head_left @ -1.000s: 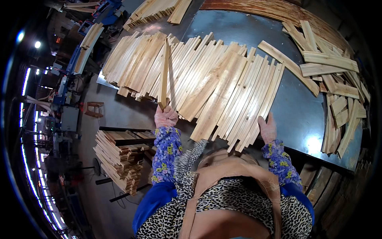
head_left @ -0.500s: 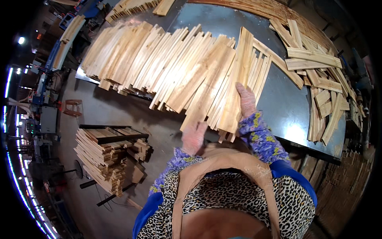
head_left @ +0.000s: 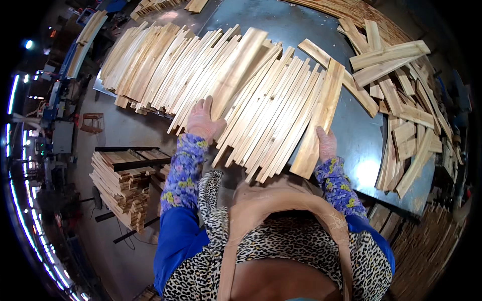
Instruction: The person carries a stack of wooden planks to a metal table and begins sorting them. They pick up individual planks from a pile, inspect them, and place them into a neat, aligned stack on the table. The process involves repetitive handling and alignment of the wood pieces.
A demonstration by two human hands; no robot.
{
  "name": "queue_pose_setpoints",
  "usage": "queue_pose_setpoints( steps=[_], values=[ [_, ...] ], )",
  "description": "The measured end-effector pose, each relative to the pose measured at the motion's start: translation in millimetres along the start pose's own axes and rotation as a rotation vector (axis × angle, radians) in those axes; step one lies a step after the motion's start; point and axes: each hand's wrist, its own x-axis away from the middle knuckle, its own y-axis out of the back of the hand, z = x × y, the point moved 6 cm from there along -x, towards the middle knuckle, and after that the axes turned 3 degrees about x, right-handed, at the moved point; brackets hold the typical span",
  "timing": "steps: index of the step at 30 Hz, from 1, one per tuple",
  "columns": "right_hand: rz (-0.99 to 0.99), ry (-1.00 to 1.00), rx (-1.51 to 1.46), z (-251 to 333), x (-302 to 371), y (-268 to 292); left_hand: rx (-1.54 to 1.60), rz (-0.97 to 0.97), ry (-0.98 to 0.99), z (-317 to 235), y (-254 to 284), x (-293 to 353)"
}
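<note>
Pale wooden slats (head_left: 273, 113) lie side by side in a long slanting row on a metal-topped table (head_left: 359, 150). My left hand (head_left: 205, 120) is at the near end of a wide board (head_left: 238, 70) on top of the row, its fingers along the left edge and its thumb spread to the right. At the row's right end, my right hand (head_left: 326, 144) grips another wide board (head_left: 325, 108) by its right edge, thumb on top and the other fingers mostly hidden. That board lies tilted beside the narrow slats, its near end toward me.
A jumbled heap of loose boards (head_left: 401, 108) covers the table's right side. One separate board (head_left: 361, 93) lies beyond my right hand. Below the table to the left, a stack of slats (head_left: 118, 188) sits in a black frame (head_left: 143, 164). A small wooden stool (head_left: 91, 123) stands on the floor.
My hands have moved apart. The left has gone left with a wide board, and the right has shifted right with the other. Narrow slats between them are now uncovered.
</note>
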Motion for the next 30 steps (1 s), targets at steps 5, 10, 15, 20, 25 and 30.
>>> queue_pose_setpoints(
  steps=[5, 10, 15, 20, 25, 30],
  values=[
    [0.142, 0.065, 0.071, -0.6, -33.6, -19.8, 0.235, 0.208, 0.168, -19.6, -0.1, -22.2],
    [0.388, 0.027, 0.003, 9.9, -40.7, -30.6, 1.982, 0.655, 0.405, -96.6, -57.4, 41.6],
    [0.467, -0.005, -0.065, 20.7, -43.1, -29.6, 2.23, 0.564, 0.276, -156.1, -76.2, 53.4],
    [0.491, -0.005, -0.24, 36.0, -34.2, -34.3, 1.275, 0.32, 0.21, -168.1, -38.1, 22.9],
    [0.518, 0.05, -0.194, 60.1, -31.6, -41.4, 0.04, 0.16, 0.319, -151.6, -35.8, 29.5],
    [0.367, 0.004, -0.036, 50.1, -45.1, -25.9, 0.098, -0.025, 0.361, -136.9, -41.4, 49.5]
  ],
)
